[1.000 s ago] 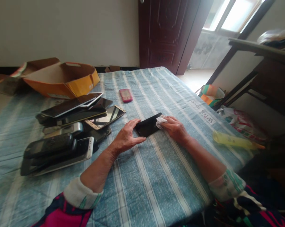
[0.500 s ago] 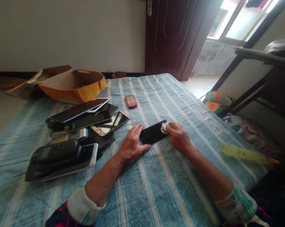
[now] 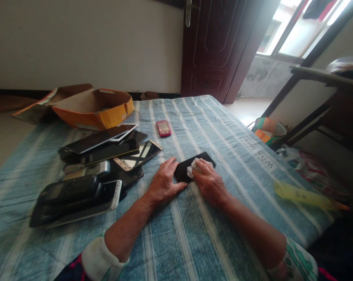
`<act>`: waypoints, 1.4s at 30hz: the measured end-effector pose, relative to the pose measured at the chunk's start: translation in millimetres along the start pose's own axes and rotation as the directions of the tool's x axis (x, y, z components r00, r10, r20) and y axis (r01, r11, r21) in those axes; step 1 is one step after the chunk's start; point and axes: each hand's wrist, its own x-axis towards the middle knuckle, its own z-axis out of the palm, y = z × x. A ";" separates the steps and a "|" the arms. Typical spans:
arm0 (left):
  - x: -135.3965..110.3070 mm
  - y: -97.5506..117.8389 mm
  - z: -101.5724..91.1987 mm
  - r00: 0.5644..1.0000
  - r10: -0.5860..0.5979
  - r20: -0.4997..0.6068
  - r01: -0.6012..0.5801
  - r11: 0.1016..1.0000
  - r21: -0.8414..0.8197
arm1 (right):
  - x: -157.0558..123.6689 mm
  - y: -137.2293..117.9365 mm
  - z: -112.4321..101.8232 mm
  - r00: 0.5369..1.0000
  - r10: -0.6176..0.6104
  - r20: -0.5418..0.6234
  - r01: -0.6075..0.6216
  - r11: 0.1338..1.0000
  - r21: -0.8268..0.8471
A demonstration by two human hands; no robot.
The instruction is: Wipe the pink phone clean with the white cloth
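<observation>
A black smartphone point(image 3: 182, 170) lies screen up on the striped cloth in front of me. My left hand point(image 3: 164, 179) grips its left end, thumb on the near edge and fingers on the far edge. Pinched under the fingers of my right hand point(image 3: 209, 181) is a crumpled white tissue point(image 3: 191, 168), pressed on the middle of the screen. Left of my left hand, a gold-rimmed phone point(image 3: 138, 155) leans on a heap of several phones point(image 3: 85, 195). Beyond the smartphone lies a small pink-red phone point(image 3: 164, 128).
An open orange cardboard box point(image 3: 94, 113) stands at the back left of the striped cloth point(image 3: 237, 234). On the right side lies a yellow tube-like object point(image 3: 305, 196). Bags point(image 3: 305, 162) and a dark shelf point(image 3: 325, 74) stand past the right edge.
My right hand has slid the tissue from the phone's right end leftward to the middle of its screen. My left hand keeps its grip. The view has tilted slightly.
</observation>
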 end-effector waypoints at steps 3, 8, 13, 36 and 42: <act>-0.8 -0.7 0.7 1.000 -0.010 -0.014 0.010 1.000 0.009 | 3.0 14.9 -0.3 0.999 0.038 -0.013 -0.037 0.999 0.037; -1.3 -2.0 2.5 0.999 -0.030 -0.021 0.031 0.999 0.043 | 9.9 39.1 -0.6 0.992 0.115 -0.048 -0.113 0.993 0.033; 0.2 -2.8 3.8 1.000 -0.018 -0.018 0.019 0.998 0.059 | 14.2 34.6 0.7 0.998 0.056 -0.029 -0.056 0.998 0.006; 18.3 -10.2 1.1 0.999 0.030 0.026 -0.033 0.990 0.139 | 24.4 21.4 -13.3 0.932 -0.252 0.259 0.272 0.962 -0.042; 18.9 -7.9 -0.4 0.999 0.045 0.020 -0.047 0.992 0.118 | 17.8 25.7 -16.6 0.954 -0.170 0.248 0.198 0.976 -0.093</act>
